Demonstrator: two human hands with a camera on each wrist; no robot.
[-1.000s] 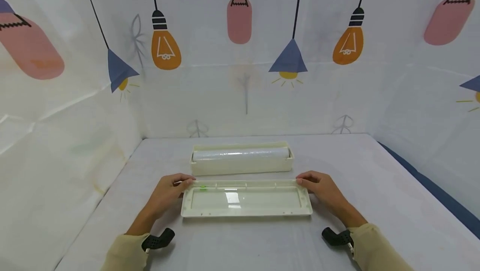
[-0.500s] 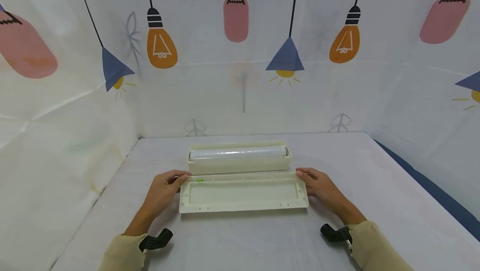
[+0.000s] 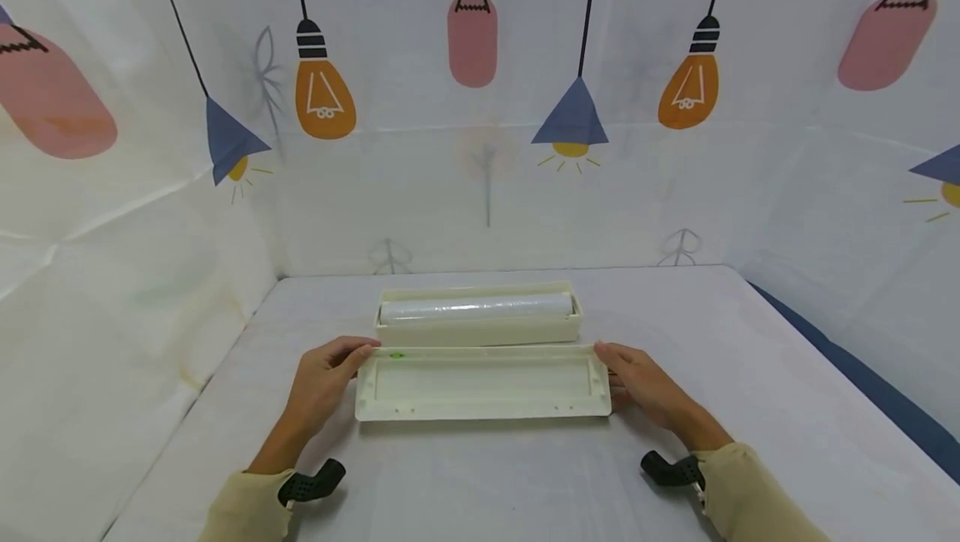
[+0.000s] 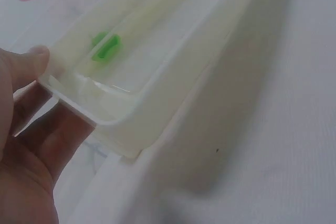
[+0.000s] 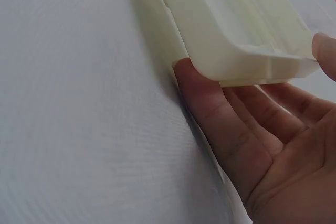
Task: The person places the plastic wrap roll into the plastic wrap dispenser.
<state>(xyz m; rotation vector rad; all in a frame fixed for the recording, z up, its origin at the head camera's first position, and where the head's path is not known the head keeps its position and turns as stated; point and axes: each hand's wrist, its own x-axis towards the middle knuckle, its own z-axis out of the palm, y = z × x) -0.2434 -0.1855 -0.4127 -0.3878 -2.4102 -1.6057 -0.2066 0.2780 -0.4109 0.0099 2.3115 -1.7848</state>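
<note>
A cream lid (image 3: 483,389) with a recessed panel and raised edges is held level at both ends, close over the table. My left hand (image 3: 318,383) pinches its far left corner; in the left wrist view the thumb lies on top of the rim (image 4: 94,116) and fingers reach underneath. My right hand (image 3: 648,383) grips the right end, and in the right wrist view several fingers spread beneath the lid (image 5: 226,51). A small green slider (image 4: 106,47) sits on the lid near its left end. Just behind is the cream dispenser box (image 3: 480,332), holding a shiny roll of plastic wrap (image 3: 476,308).
The table (image 3: 480,484) has a white cover. A white cloth backdrop (image 3: 420,183) with printed lamps hangs behind and along both sides. Black wrist cameras (image 3: 311,482) sit at the tan sleeves (image 3: 243,509).
Both hands have shifted the lid away from the body, nearer the box, and tilted it slightly. The glare on its panel is gone. The right fingers have moved around the lid's end.
</note>
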